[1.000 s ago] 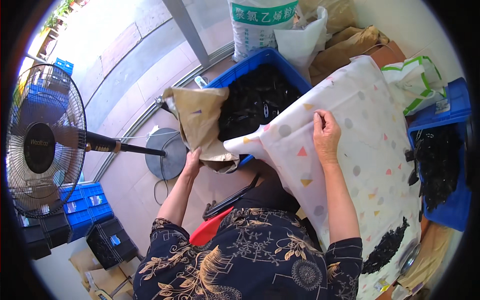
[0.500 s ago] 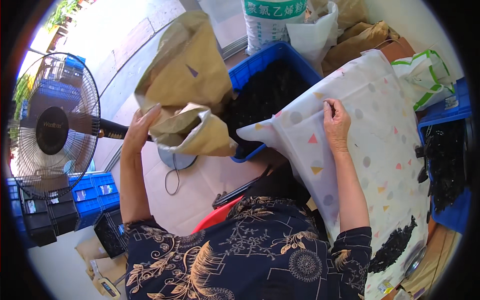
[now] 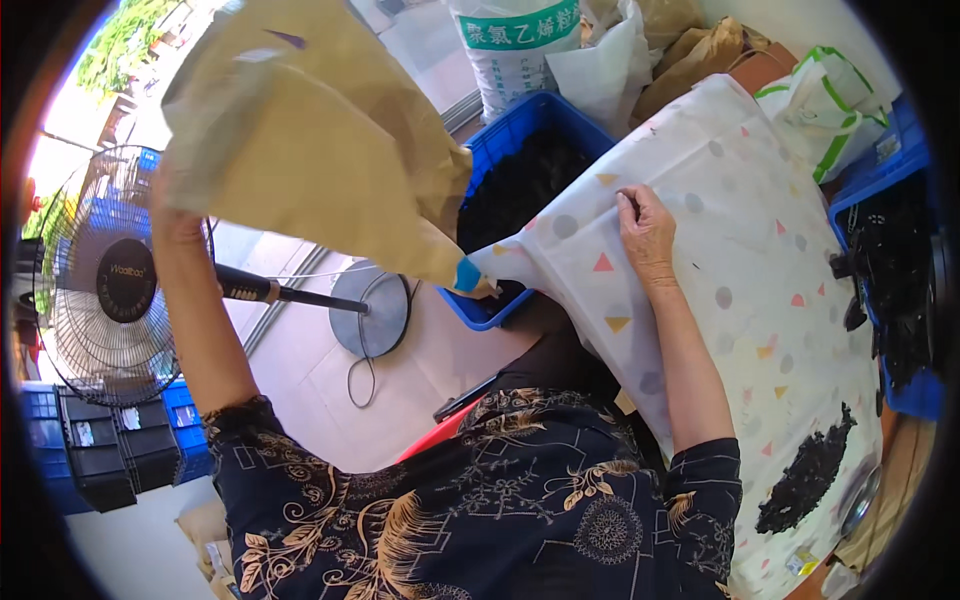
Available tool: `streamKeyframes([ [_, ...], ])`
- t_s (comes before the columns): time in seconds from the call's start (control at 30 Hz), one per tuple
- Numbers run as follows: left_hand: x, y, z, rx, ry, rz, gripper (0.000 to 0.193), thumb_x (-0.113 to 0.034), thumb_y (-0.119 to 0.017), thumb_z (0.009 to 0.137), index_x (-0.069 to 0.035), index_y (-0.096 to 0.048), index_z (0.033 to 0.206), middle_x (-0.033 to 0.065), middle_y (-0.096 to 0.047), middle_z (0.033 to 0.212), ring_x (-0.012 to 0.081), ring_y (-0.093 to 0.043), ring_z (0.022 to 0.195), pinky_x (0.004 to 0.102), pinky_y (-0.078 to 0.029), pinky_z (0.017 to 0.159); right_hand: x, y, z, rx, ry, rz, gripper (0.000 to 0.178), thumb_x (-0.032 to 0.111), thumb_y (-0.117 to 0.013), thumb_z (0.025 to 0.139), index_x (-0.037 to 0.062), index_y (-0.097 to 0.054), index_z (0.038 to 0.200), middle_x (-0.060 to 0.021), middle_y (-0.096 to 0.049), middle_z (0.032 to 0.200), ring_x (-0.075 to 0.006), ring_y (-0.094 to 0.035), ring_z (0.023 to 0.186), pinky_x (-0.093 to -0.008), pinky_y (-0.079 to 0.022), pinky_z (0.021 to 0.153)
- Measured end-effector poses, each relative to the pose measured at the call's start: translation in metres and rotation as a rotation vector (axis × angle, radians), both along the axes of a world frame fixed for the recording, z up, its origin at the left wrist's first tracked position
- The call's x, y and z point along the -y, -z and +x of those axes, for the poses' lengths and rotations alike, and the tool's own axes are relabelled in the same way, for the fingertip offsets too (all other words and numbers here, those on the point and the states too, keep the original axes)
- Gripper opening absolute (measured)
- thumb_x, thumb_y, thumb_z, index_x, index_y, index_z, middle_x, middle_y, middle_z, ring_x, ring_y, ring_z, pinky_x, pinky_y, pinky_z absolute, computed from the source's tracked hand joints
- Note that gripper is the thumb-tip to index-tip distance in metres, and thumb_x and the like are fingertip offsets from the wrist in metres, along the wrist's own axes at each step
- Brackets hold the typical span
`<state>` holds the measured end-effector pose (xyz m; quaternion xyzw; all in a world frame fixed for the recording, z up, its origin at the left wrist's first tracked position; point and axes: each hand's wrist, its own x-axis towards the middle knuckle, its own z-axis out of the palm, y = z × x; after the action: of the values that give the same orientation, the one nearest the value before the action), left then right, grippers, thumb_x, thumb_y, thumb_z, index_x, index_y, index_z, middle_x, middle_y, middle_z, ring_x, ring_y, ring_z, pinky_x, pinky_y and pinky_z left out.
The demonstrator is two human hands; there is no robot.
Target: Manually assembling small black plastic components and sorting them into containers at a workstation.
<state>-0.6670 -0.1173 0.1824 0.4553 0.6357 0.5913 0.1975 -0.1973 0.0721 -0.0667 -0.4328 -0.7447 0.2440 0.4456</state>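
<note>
A large brown paper sack (image 3: 310,130) is raised at the upper left, its lower corner hanging over the near end of a blue bin (image 3: 540,100). My left hand (image 3: 178,222) is closed on the sack's left edge, its fingers mostly hidden behind the paper. Dark black flakes or scraps (image 3: 525,185) fill the bin. My right hand (image 3: 648,235) rests on a white tablecloth with coloured shapes (image 3: 700,300), fingers curled and pressed together; whatever they pinch is too small to tell. The cloth's left corner droops toward the bin.
A standing fan (image 3: 125,280) is at left, its round base (image 3: 370,315) on the floor. Stacked crates (image 3: 100,440) stand lower left. A white sack (image 3: 515,60) stands behind the bin. Black scraps (image 3: 810,470) lie on the cloth; another blue bin (image 3: 915,395) is right.
My left hand has moved left, drawing the paper sack up and leftward so that it spreads out flatter. My right hand stays on the cloth. The whole view has shifted slightly.
</note>
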Motion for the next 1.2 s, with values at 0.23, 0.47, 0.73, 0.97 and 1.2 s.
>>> streamKeyframes([
  [0.23,-0.039,-0.052,0.023,-0.101,0.054,-0.359,0.045,-0.024,-0.053,0.095,0.004,-0.046,0.130,0.0126,-0.057,0.123,0.0179,-0.058,0.107,0.0271,-0.048,0.092,0.000,0.005,0.018,-0.022,-0.085,0.047,0.006,0.007,-0.058,0.084,0.0026,-0.061,0.088,-0.0142,-0.062,0.081,-0.0292,-0.062,0.074,-0.0354,-0.049,0.067],
  [0.47,-0.166,-0.097,0.132,-0.073,0.345,-0.291,0.047,-0.038,-0.054,0.094,-0.015,-0.047,0.135,0.0026,-0.057,0.117,0.0143,-0.057,0.097,0.0337,-0.053,0.073,0.015,-0.010,0.071,0.141,-0.091,0.226,0.011,0.001,-0.061,0.074,0.0049,-0.061,0.085,-0.0121,-0.058,0.085,-0.0308,-0.057,0.084,-0.0391,-0.046,0.073],
  [0.73,-0.377,-0.233,0.198,-0.282,1.672,0.381,0.039,-0.021,-0.048,0.096,-0.016,-0.047,0.134,0.0114,-0.047,0.134,0.0219,-0.045,0.124,0.0417,-0.037,0.104,0.015,-0.016,0.061,0.009,-0.096,0.139,0.007,0.000,-0.063,0.075,0.0029,-0.060,0.081,-0.0111,-0.059,0.083,-0.0300,-0.058,0.081,-0.0381,-0.048,0.073],
  [0.97,-0.385,-0.218,0.332,-1.362,0.378,0.195,0.036,-0.025,-0.050,0.095,-0.012,-0.054,0.128,0.0181,-0.048,0.133,0.0276,-0.049,0.115,0.0380,-0.039,0.098,0.014,-0.023,0.069,0.021,-0.070,0.078,0.007,0.000,-0.063,0.077,0.0039,-0.060,0.082,-0.0095,-0.060,0.082,-0.0292,-0.059,0.078,-0.0377,-0.048,0.072],
  [1.2,-0.488,-0.044,0.341,-1.651,0.281,-0.246,0.028,-0.017,-0.056,0.079,-0.006,-0.066,0.103,0.0170,-0.062,0.112,0.0348,-0.062,0.102,0.0566,-0.041,0.090,0.007,-0.023,0.067,0.013,-0.038,0.072,0.008,0.000,-0.064,0.077,0.0040,-0.060,0.083,-0.0093,-0.060,0.081,-0.0291,-0.059,0.078,-0.0378,-0.049,0.071],
])
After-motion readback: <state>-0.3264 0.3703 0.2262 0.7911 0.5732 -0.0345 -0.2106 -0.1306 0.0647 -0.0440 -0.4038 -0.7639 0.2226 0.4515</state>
